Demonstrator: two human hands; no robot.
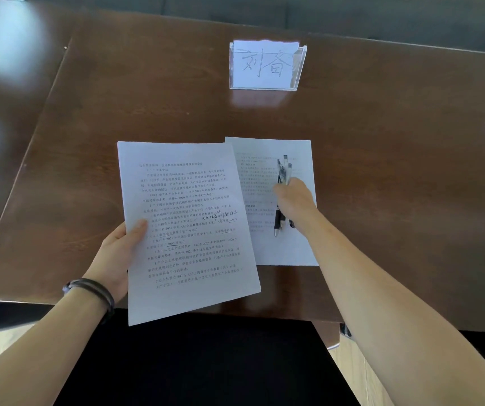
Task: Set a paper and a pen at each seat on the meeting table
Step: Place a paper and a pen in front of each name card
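**Papers and pens at one seat**

Lower centre, the left hand pinches a printed stack, fingers hidden beneath. Right of it, the right hand has its fingers clamped on several pens over a sheet lying on the surface. Farther up stands a name card holder.

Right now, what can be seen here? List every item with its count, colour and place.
Table: one, dark brown, fills the view.
Name card holder: one, clear with white card, far centre.
Sheet on table: one, white, printed, near edge.
Held sheets: at least one, white, printed, left of it.
Pens: several, clear and black, over the lying sheet.
Bracelet: one, dark, left wrist.
Left hand: holds the sheets.
Right hand: grip around the pens.
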